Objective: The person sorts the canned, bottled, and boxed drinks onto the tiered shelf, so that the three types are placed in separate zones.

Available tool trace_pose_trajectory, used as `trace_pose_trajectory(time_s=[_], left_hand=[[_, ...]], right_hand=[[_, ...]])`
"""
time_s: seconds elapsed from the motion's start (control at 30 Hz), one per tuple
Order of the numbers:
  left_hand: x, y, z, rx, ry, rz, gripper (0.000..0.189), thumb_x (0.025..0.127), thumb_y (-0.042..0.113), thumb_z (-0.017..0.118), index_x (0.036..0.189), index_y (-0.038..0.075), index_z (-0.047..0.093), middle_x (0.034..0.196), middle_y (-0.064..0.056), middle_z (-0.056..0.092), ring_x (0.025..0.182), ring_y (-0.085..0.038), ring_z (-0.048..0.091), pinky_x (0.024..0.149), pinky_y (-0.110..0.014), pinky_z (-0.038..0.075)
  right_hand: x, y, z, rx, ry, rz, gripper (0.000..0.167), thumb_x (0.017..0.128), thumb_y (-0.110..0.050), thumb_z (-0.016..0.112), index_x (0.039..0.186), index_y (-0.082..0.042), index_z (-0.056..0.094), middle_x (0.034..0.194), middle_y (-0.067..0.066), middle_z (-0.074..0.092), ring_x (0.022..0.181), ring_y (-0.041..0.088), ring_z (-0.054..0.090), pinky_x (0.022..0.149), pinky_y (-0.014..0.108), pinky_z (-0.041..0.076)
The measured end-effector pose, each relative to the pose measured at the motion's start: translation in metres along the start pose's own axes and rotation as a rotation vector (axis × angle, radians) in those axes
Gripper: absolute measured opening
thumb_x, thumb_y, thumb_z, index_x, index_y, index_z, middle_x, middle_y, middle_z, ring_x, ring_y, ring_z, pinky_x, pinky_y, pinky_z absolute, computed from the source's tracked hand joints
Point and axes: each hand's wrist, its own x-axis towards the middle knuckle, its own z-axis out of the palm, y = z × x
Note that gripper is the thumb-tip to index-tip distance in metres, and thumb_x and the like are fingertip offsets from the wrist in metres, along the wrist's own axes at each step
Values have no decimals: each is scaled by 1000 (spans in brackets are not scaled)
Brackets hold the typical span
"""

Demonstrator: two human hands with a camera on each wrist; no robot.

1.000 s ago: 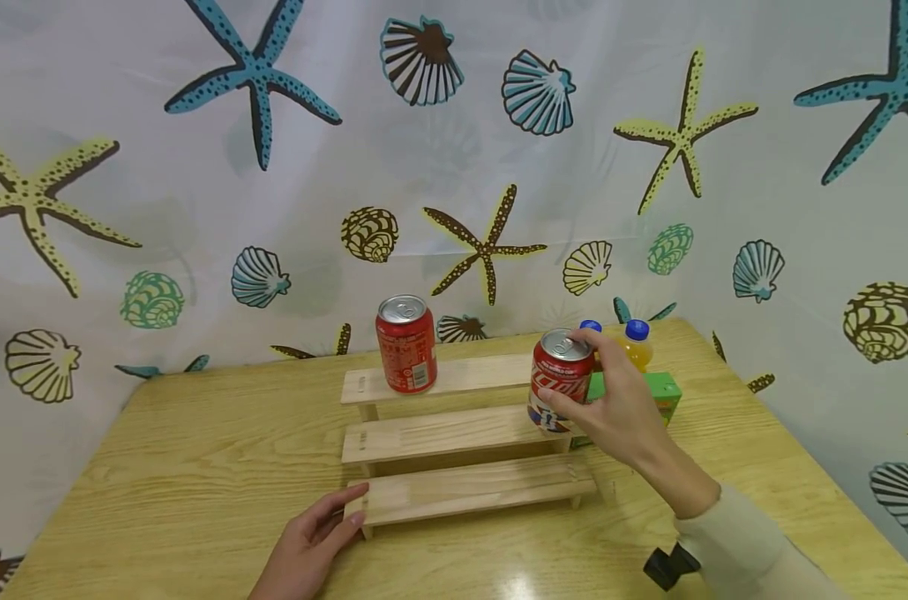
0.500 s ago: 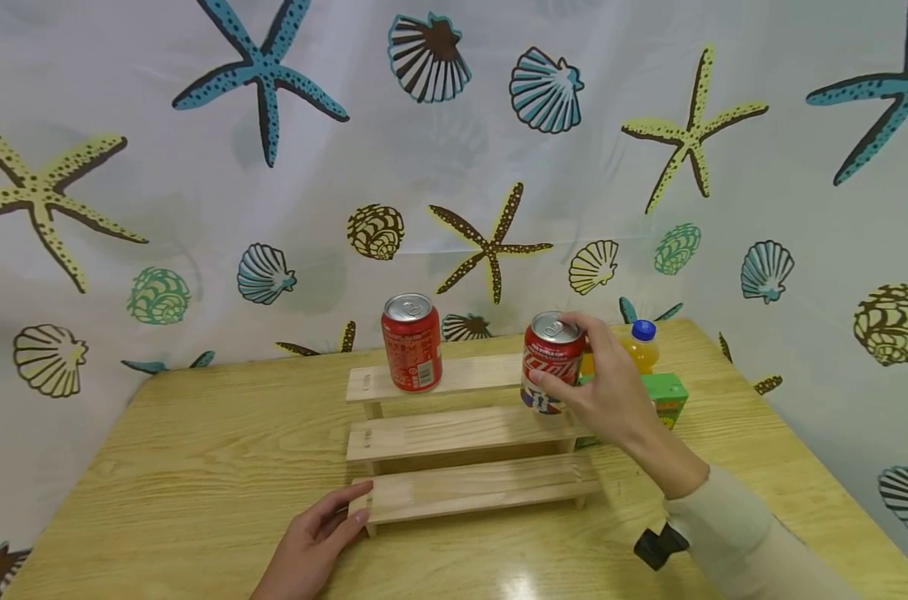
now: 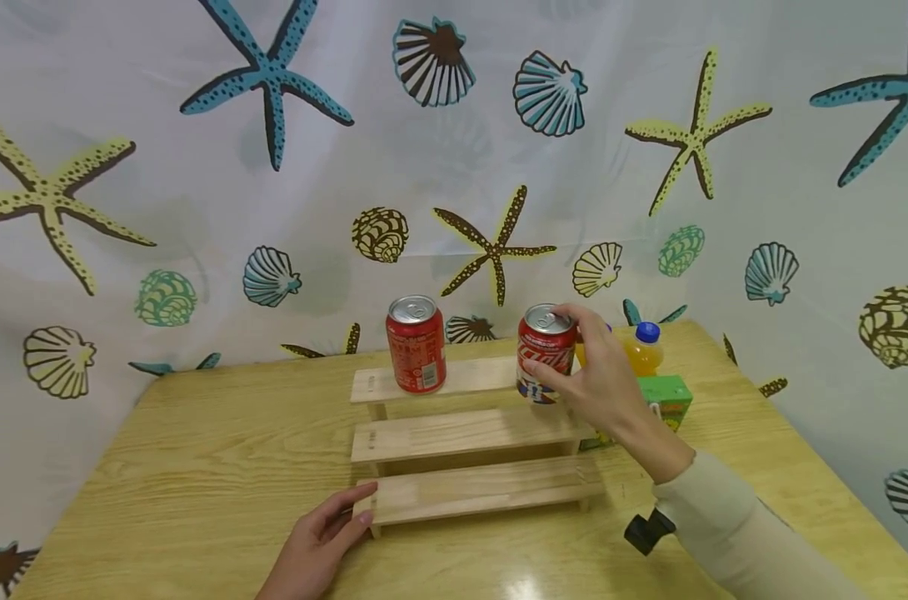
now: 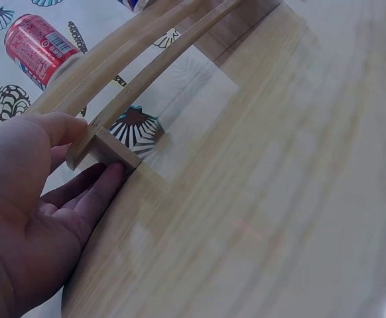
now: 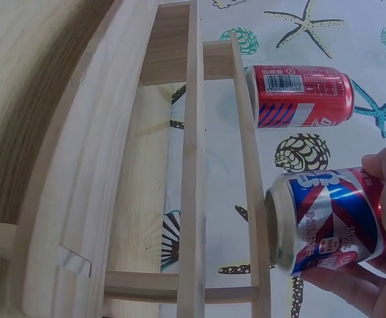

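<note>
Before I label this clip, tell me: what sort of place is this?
Probably an indoor tabletop setup, perhaps staged: a wooden table, a seashell-print cloth behind it, and a small stepped shelf.

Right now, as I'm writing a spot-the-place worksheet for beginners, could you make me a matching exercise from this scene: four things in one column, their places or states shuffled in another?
Column one
1. Left hand
2. Right hand
3. Can showing a barcode
4. Green carton

Column two
A. Standing on the top step
B. Beside the rack's right end
C. Gripping the left end of the lowest step
D. Holding the other can

Pairs: 1-C, 2-D, 3-A, 4-B
</note>
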Motion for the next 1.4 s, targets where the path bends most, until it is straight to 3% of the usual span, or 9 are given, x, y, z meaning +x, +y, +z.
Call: trace_pose_trajectory(time_s=[0.4,1.4], left_hand=[[1,-4,0,-32,6,-21,42,95,27,69,136,18,62,147,-9,55,134,-27,54,94,-27,57],[-2,-2,-1,-48,4,2,40,96,25,69,134,18,63,145,-7,57,135,-28,53,95,-25,56]], right_hand=[[9,0,4,0,-7,-1,70,85,-33,81,141,-12,45,135,12,53,116,27,56,90,45,58],[15,3,12,24,16,22,67,86,-27,81,140,-9,45,136,16,51,115,31,56,91,50,57]])
